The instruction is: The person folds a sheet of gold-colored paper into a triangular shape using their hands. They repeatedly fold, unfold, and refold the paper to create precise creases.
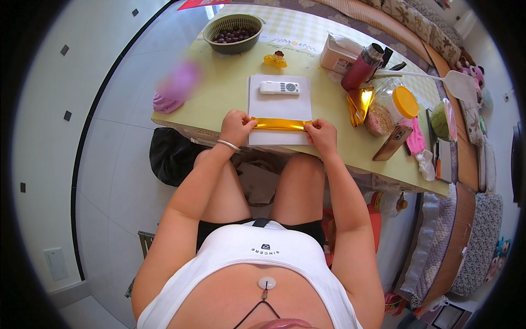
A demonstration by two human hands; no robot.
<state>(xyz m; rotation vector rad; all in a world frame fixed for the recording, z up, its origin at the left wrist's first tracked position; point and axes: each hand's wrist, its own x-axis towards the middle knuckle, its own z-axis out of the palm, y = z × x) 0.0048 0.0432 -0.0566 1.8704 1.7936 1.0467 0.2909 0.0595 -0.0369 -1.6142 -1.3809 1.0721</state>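
Left hand (236,127) and right hand (322,136) pinch closed on a narrow gold-foil strip (280,124), maybe already folded, other shiny gold foil (359,105) untouched.

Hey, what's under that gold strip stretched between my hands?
White paper shows above and below the gold strip; whatever the strip itself covers can't be seen.

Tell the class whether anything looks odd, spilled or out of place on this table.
The purple bundle at the left edge of the table looks odd: its upper part is blurred, while the gold strip is sharp.
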